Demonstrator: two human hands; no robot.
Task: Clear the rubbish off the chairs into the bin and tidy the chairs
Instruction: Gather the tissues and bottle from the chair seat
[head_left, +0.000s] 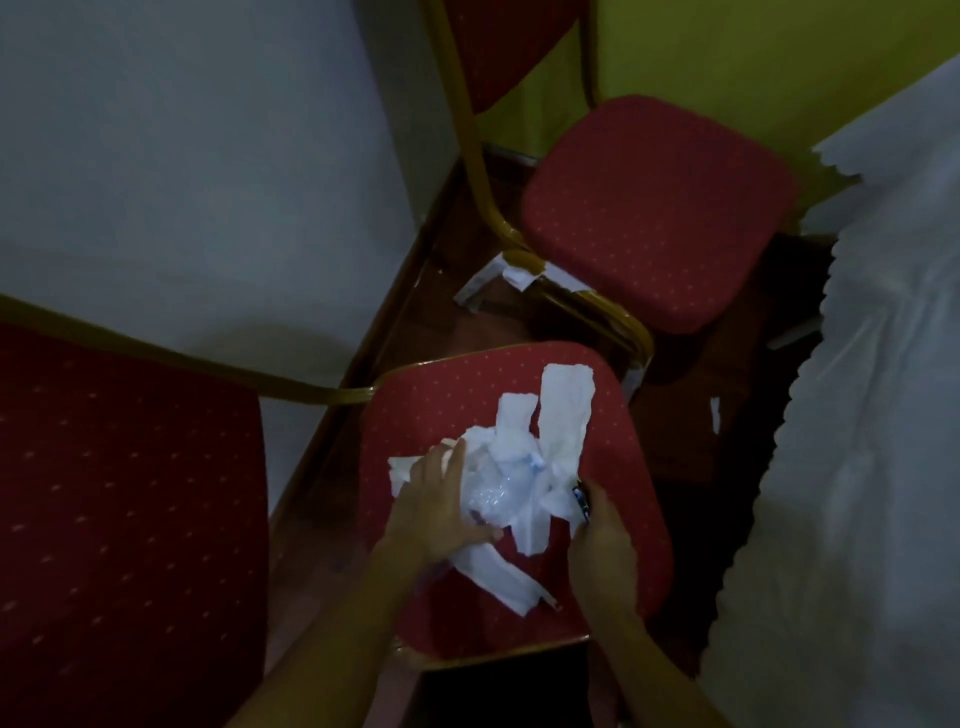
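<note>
A dim view looks down on three red-upholstered chairs with gold metal frames. On the seat of the nearest chair (631, 452) lies a loose heap of torn white paper strips (563, 415), and in the middle of the heap sits a crumpled clear plastic bottle (493, 493) with a hint of blue near its neck.

The left hand (434, 512) rests flat on the left side of the heap, fingers spread and pressing down on paper. The right hand (602, 538) comes in from the right edge of the heap, fingers curled together and pinching a small dark object (581, 498) at the fingertips; what that object is cannot be made out.

A second chair (657, 208) beyond has a bare seat. A third chair (124, 493) fills the lower left. More white scraps (498, 283) lie on the dark floor under and between the chairs. A white cloth (857, 415) with a scalloped edge hangs on the right. No bin is in view.

The paper looks very light, soft and limp, likely to slip apart or flutter away if lifted piece by piece. The bottle looks thin, springy and slick. The surest hold is probably to sweep both hands inward from opposite sides, bunching the strips around the bottle so the paper cushions it, then lifting the bundle as one.
</note>
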